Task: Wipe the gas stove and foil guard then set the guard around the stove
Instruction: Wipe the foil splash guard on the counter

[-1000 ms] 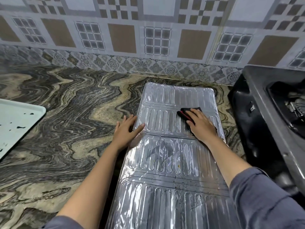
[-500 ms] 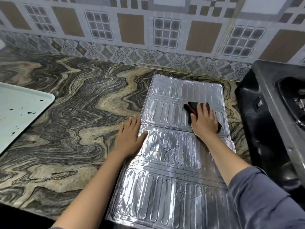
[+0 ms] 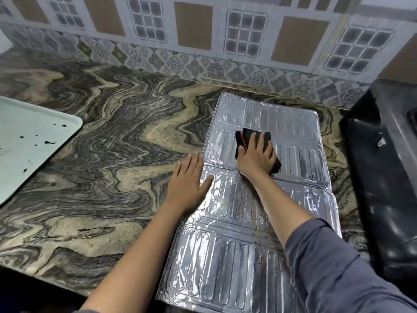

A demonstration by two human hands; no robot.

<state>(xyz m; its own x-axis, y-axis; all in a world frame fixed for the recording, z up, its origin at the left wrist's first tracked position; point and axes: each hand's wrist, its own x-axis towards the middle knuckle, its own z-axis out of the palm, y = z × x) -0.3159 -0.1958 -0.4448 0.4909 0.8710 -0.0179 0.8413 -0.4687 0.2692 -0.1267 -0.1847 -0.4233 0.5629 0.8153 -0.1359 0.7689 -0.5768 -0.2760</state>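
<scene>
The silver ribbed foil guard (image 3: pixel 291 129) lies flat and unfolded on the marbled counter, running from the back wall to the front edge. My right hand (image 3: pixel 256 158) presses a black and red cloth (image 3: pixel 246 137) onto the guard's far panel, fingers spread over it. My left hand (image 3: pixel 188 188) lies flat with its fingers on the counter and its thumb on the guard's left edge at the fold. The black gas stove (image 3: pixel 388 168) stands at the right, beside the guard, partly cut off by the frame.
A pale green tray (image 3: pixel 29 141) with dark specks sits at the left of the counter (image 3: pixel 108 154). A patterned tile wall (image 3: pixel 203 41) runs along the back. The counter's front edge is near the bottom left.
My right hand has slid the cloth leftward across the guard's far panel. My left hand has kept its place on the guard's left edge. The camera has tilted and shifted.
</scene>
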